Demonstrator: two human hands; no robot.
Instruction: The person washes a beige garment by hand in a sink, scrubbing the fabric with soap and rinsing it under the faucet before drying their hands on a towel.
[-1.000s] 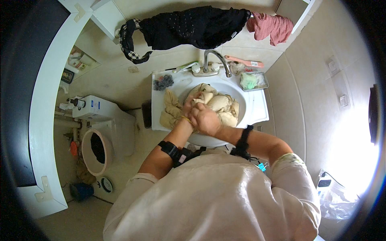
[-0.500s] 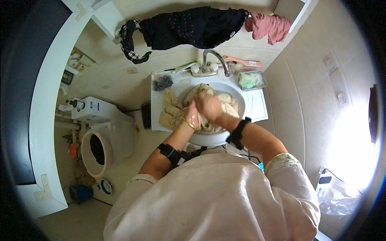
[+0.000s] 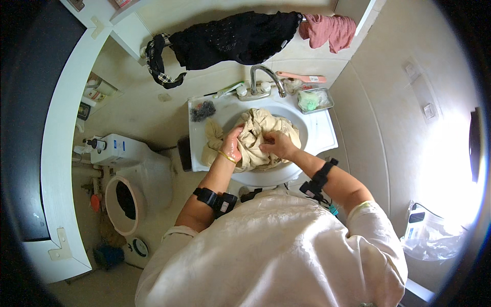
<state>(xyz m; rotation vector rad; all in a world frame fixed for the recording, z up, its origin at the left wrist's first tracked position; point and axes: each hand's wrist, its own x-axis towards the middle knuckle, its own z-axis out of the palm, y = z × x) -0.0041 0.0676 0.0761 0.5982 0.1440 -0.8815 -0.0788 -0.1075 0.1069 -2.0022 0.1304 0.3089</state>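
The hands have moved apart since a moment ago. The left hand point(image 3: 232, 148) squeezes the wet tan cloth point(image 3: 255, 138) at the left; the right hand point(image 3: 276, 146) pinches its middle. The cloth fills the white sink point(image 3: 319, 134), spilling over its left edge, under the tap point(image 3: 263, 77).

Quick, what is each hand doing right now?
Left hand: closed on the beige cloth in the sink.
Right hand: closed on the same cloth.

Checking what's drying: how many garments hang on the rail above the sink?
2: a black garment draped over the rail's middle, and a pink garment at its right end. More may be hidden behind them.
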